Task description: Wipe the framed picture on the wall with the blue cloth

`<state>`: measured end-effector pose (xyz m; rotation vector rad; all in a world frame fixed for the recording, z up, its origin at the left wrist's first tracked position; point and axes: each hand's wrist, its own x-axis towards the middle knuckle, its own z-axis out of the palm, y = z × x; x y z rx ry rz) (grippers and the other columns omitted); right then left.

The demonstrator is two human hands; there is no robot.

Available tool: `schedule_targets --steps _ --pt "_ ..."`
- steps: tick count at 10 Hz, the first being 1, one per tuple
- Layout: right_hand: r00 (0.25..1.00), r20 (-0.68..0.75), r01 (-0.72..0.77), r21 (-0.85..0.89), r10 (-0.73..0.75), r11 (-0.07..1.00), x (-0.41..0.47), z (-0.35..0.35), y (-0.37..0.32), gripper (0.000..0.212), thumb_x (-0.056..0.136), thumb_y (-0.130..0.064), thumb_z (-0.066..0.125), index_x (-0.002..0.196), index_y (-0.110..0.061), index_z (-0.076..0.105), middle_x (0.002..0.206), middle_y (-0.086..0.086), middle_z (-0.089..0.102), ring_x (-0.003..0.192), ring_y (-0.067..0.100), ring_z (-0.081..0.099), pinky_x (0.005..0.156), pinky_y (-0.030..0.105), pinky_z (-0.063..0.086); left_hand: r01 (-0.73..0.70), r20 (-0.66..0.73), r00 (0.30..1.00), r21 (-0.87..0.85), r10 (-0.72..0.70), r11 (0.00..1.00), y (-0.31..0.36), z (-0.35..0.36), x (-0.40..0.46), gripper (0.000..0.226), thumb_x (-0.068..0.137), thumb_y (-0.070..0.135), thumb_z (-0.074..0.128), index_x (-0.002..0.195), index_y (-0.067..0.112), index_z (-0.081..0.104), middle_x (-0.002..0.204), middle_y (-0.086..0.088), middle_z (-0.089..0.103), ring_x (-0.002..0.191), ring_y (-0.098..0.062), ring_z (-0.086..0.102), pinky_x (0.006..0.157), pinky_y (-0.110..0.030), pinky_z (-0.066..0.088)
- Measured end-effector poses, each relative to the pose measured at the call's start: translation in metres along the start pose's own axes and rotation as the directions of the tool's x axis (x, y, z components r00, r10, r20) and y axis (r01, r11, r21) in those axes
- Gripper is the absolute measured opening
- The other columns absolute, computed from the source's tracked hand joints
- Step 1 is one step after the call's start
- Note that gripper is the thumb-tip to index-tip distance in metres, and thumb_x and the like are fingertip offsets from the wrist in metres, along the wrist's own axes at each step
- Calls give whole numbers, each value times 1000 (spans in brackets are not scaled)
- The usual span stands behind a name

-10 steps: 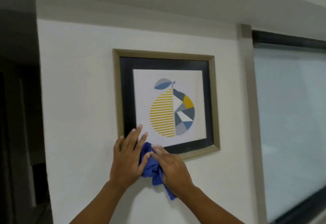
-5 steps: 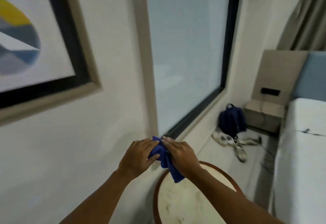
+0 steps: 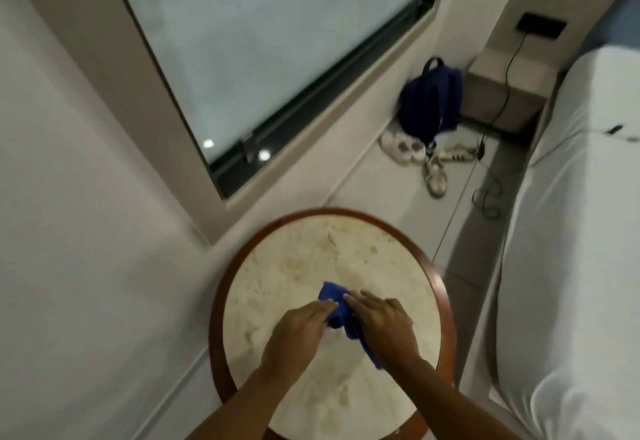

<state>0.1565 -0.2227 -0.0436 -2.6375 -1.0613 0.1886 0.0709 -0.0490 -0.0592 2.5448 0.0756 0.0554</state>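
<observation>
The blue cloth (image 3: 337,308) is bunched between my two hands above the round table (image 3: 446,304), which has a pale marbled top and a brown wooden rim. My left hand (image 3: 298,335) holds the cloth's left side with its fingers pointing right. My right hand (image 3: 384,325) covers the cloth's right side, and a tail of cloth hangs below that wrist. I cannot tell whether the cloth touches the tabletop. The framed picture is out of view.
A white wall (image 3: 69,231) runs on the left beside a large frosted window (image 3: 259,41). On the floor beyond the table lie a dark blue backpack (image 3: 431,100), several shoes (image 3: 415,155) and a black cable (image 3: 488,197). A white bed (image 3: 571,231) fills the right.
My view swung from the framed picture down and to the right. Both hands came off the picture's lower edge with the cloth and dropped to over the round table.
</observation>
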Motion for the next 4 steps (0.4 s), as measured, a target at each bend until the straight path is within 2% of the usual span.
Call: schedule_targets --steps 1,2,3,4 --pt "984 149 -88 -102 103 991 -6 117 36 45 99 -37 45 142 -23 45 157 -1 28 144 24 25 97 40 37 -86 264 964 236 21 968 -55 97 -3 65 101 39 55 156 13 31 165 -8 22 151 -31 25 117 -46 34" --pt "977 145 -146 -96 159 985 -21 168 45 49 100 -41 35 145 -23 40 158 0 24 146 25 20 101 40 32 -124 262 964 314 40 941 -77 139 -8 61 98 39 59 150 11 43 160 -11 36 148 -32 33 114 -50 37" --pt "972 124 -199 -32 202 979 -13 181 47 49 98 -36 34 143 -21 44 155 3 33 143 27 27 98 41 34 -86 238 971 385 -8 919 -80 152 2 57 98 37 49 149 12 45 159 -11 40 146 -31 38 116 -53 33" --pt "945 274 -163 -86 181 983 -1 154 45 47 102 -38 32 146 -22 39 159 4 24 144 26 23 96 43 40 -126 386 921 430 -56 894 -72 137 9 63 103 41 44 158 15 24 168 -10 19 154 -31 19 123 -55 12"
